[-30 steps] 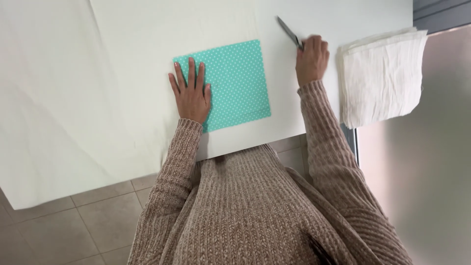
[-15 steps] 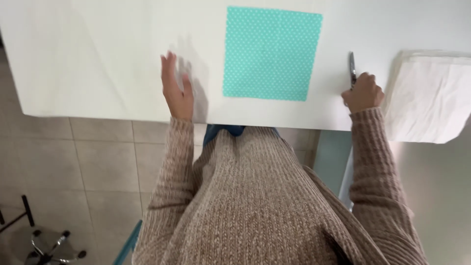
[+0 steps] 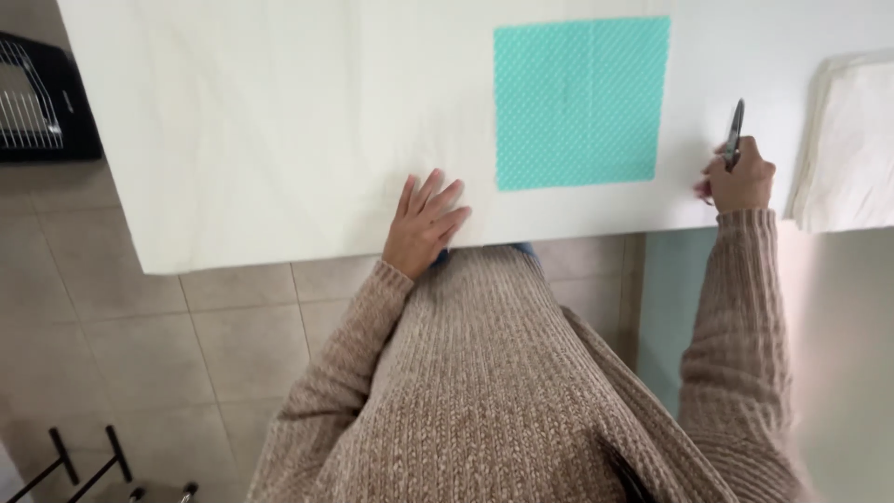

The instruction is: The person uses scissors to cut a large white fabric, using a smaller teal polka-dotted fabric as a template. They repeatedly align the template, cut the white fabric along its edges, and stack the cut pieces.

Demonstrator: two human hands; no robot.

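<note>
A square teal cloth with small white dots point(image 3: 579, 101) lies flat on a white table point(image 3: 261, 121). My left hand point(image 3: 425, 224) rests flat on the table's near edge, fingers spread, to the left of the cloth and apart from it. My right hand point(image 3: 738, 177) is closed around a slim dark metal tool, scissors by the look of it point(image 3: 735, 133), with its tip pointing away from me, just right of the cloth. Both arms are in a beige knitted sweater.
A folded white cloth point(image 3: 852, 140) lies at the table's right end. A black wire rack point(image 3: 42, 98) stands at the far left on the tiled floor point(image 3: 205, 345). Black metal legs point(image 3: 84, 466) show at bottom left.
My left hand has come off the teal cloth and moved left to the table edge. The view has shifted, so the cloth now sits higher and further right.
</note>
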